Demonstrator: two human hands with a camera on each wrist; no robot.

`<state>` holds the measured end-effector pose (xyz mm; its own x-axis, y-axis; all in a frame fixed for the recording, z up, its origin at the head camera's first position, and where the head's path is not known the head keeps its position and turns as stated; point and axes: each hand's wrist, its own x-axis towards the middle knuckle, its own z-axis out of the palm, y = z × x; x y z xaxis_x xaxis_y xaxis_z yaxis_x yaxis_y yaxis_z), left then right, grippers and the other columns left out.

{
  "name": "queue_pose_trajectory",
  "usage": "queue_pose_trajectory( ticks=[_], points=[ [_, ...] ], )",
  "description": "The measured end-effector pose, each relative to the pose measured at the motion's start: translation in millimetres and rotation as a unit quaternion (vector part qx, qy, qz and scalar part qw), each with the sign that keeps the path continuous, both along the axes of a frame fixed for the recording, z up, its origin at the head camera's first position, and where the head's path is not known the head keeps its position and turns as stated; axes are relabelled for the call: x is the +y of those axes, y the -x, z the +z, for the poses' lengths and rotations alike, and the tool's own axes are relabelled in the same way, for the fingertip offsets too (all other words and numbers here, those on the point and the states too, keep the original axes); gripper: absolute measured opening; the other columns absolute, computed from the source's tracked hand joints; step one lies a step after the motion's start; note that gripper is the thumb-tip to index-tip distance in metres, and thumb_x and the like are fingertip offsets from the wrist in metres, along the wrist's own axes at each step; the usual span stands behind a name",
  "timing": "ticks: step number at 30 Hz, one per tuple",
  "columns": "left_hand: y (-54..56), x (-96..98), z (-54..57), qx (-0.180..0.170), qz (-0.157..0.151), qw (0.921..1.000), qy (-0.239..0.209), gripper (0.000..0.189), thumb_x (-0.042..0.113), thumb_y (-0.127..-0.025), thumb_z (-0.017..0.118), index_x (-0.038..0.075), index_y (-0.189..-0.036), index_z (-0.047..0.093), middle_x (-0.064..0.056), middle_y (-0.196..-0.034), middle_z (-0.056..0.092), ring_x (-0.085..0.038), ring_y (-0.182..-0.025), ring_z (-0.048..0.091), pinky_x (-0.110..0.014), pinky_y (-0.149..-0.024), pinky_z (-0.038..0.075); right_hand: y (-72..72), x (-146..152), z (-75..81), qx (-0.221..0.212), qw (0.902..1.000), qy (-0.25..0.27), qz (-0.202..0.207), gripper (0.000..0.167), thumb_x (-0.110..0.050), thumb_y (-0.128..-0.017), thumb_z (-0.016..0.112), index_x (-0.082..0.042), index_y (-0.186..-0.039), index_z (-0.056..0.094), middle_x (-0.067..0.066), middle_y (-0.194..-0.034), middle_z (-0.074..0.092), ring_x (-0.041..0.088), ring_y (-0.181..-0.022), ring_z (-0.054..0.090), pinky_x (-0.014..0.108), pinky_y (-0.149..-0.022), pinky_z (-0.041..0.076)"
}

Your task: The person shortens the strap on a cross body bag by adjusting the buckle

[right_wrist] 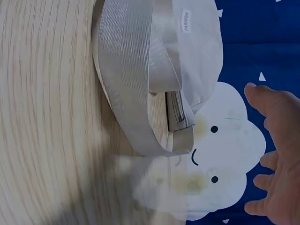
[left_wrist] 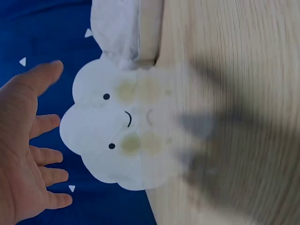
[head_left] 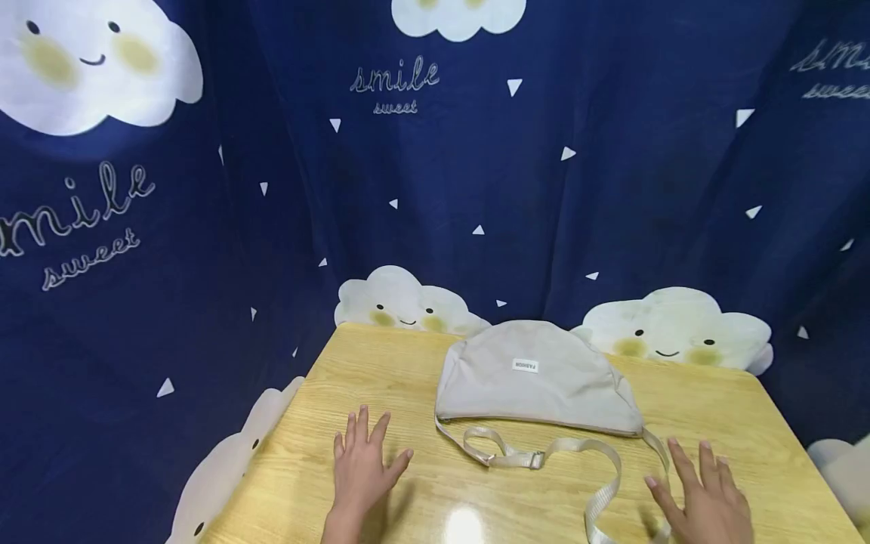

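A pale beige shoulder bag [head_left: 544,385] with a small white "FASHION" label lies toward the back of the wooden table, its label upside down in the head view. Its webbing strap [head_left: 601,495] loops forward over the tabletop, with a slider buckle [head_left: 535,459] near the middle. My left hand [head_left: 363,468] is left of the bag, fingers spread and holding nothing. On the right, my right hand [head_left: 707,491] is spread beside the strap, also with nothing in it. In the right wrist view the strap [right_wrist: 124,70] appears large, with the right hand [right_wrist: 281,145] apart from it.
The light wooden table [head_left: 394,363] reaches back to a dark blue curtain [head_left: 435,181] printed with white smiling clouds and small triangles. The curtain also hangs along the left and right sides. A bright light reflection shows on the table's front part.
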<state>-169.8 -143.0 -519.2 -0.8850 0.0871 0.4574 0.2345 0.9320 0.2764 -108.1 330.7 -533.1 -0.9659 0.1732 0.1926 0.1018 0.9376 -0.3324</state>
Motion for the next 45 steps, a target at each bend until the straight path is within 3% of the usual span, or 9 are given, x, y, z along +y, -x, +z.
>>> queue_pose_trajectory(
  ticks=[6, 11, 15, 25, 33, 40, 45],
  points=[
    [-4.3, 15.6, -9.4, -0.002, -0.032, 0.9979, -0.056, 0.055, 0.036, -0.075, 0.075, 0.004, -0.117, 0.061, -0.027, -0.127, 0.048, -0.044, -0.114, 0.046, -0.063, -0.087, 0.036, -2.8, -5.0, -2.9, 0.04, 0.996, 0.079, 0.016, 0.072, -0.04, -0.093, 0.053, -0.002, -0.146, 0.021, 0.043, -0.139, 0.01, 0.066, -0.116, 0.018, 0.077, -0.076, 0.023],
    [-5.9, 25.8, -18.2, 0.023, -0.028, 0.9959, -0.083, 0.049, 0.03, -0.073, 0.077, 0.003, -0.112, 0.063, -0.024, -0.121, 0.053, -0.04, -0.11, 0.05, -0.06, -0.086, 0.038, -5.0, -8.1, -5.4, 0.023, 0.9944, 0.102, 0.013, 0.07, -0.04, -0.094, 0.052, 0.001, -0.143, 0.025, 0.042, -0.139, 0.013, 0.067, -0.112, 0.023, 0.077, -0.074, 0.026],
    [-9.5, 34.5, -23.0, 0.042, -0.021, 0.9928, -0.11, 0.043, 0.024, -0.073, 0.077, 0.002, -0.108, 0.065, -0.023, -0.115, 0.057, -0.04, -0.104, 0.053, -0.06, -0.082, 0.039, -6.3, -5.8, -5.8, 0.038, 0.9925, 0.115, 0.02, 0.065, -0.033, -0.093, 0.057, 0.006, -0.138, 0.032, 0.044, -0.135, 0.019, 0.068, -0.108, 0.027, 0.076, -0.074, 0.027],
    [-19.6, 49.8, -36.8, 0.037, -0.03, 0.9864, -0.158, 0.041, 0.022, -0.072, 0.077, 0.004, -0.106, 0.065, -0.019, -0.111, 0.06, -0.038, -0.099, 0.057, -0.06, -0.08, 0.04, -7.8, -12.0, -16.5, 0.075, 0.9858, 0.146, 0.037, 0.059, -0.027, -0.091, 0.061, 0.008, -0.133, 0.04, 0.042, -0.13, 0.033, 0.063, -0.107, 0.034, 0.074, -0.074, 0.03],
    [-11.6, 51.7, -38.7, 0.053, -0.074, 0.9814, -0.169, 0.045, 0.021, -0.07, 0.08, 0.005, -0.109, 0.065, -0.019, -0.114, 0.059, -0.036, -0.102, 0.056, -0.06, -0.081, 0.04, 3.8, -24.7, -23.1, 0.123, 0.9758, 0.169, 0.063, 0.056, -0.019, -0.088, 0.065, 0.005, -0.133, 0.042, 0.037, -0.132, 0.036, 0.059, -0.114, 0.034, 0.073, -0.079, 0.028],
    [-10.1, 59.3, -43.3, 0.011, -0.096, 0.9757, -0.197, 0.049, 0.025, -0.071, 0.08, 0.008, -0.114, 0.063, -0.016, -0.118, 0.058, -0.035, -0.105, 0.054, -0.058, -0.083, 0.04, 7.6, -32.8, -27.6, 0.137, 0.9692, 0.19, 0.076, 0.055, -0.015, -0.087, 0.067, 0.005, -0.132, 0.044, 0.034, -0.131, 0.039, 0.058, -0.113, 0.035, 0.074, -0.078, 0.03],
    [-5.5, 63.4, -43.3, 0.018, -0.128, 0.9722, -0.196, 0.051, 0.026, -0.071, 0.08, 0.008, -0.115, 0.062, -0.016, -0.12, 0.057, -0.033, -0.107, 0.053, -0.055, -0.082, 0.041, 12.8, -38.6, -28.4, 0.148, 0.9644, 0.202, 0.085, 0.054, -0.014, -0.085, 0.068, 0.006, -0.129, 0.045, 0.032, -0.13, 0.042, 0.057, -0.111, 0.038, 0.072, -0.074, 0.035]
  ],
)
